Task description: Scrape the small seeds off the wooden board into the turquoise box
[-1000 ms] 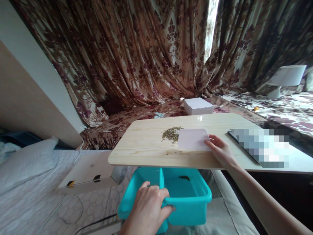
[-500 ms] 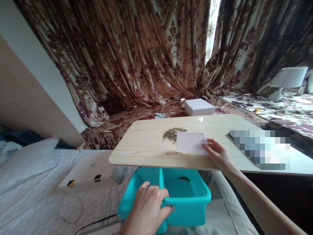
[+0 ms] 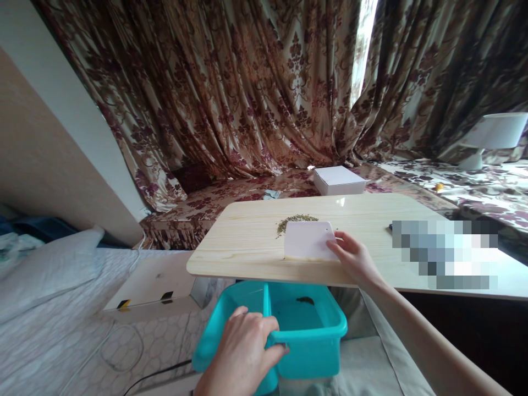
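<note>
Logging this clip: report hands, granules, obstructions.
Left hand gripping teal divided bin. Right hand holding white scraper. Green granules on wooden tabletop, partly hidden behind scraper.

On the counter before you, the pile lies partly behind the scraper. Nearer you, below the counter's edge, sits the bin; left of it, a carton rests on the bed. Beyond the counter stands a box.

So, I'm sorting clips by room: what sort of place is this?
Probably a bedroom: there's a pillow on a quilted bed, long curtains and a lamp.
</note>
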The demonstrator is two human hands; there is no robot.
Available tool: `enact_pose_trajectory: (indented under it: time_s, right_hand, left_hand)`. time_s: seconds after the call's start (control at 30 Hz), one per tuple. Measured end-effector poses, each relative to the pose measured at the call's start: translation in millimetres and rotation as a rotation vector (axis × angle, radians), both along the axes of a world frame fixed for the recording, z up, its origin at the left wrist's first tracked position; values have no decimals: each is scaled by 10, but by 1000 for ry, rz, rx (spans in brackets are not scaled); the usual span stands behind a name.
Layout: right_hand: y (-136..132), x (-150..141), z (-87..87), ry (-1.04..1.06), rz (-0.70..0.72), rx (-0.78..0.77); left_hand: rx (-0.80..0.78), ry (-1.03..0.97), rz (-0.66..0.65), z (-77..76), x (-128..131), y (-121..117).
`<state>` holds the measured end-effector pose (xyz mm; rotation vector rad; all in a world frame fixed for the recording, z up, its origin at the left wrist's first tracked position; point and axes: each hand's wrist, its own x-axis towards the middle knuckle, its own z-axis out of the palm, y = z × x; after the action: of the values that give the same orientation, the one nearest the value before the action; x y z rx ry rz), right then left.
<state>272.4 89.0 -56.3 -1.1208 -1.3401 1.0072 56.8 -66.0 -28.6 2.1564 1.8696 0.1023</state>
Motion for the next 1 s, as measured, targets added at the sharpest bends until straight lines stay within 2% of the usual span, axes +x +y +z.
enact_pose_trajectory:
  time_s: [0.13, 0.3, 0.37, 0.5, 0.57, 1.0]
  right_hand:
    - [12, -80, 3, 8, 42, -4]
    - [-75, 3, 32, 27, 112, -83]
    - [-66, 71, 33, 67, 70, -86]
    - [50, 194, 12, 108, -144, -18]
    - [114, 224, -4, 87, -184, 10]
    - [273, 149, -79, 1, -108, 69]
  left_hand:
    - [-7, 8, 11, -15, -36, 1]
    - [2, 9, 15, -21, -63, -4]
    - [2, 10, 14, -21, -54, -7]
    - [23, -10, -1, -25, -4, -6]
    - [29, -16, -5, -29, 20, 0]
    - [-4, -10, -4, -17, 48, 16]
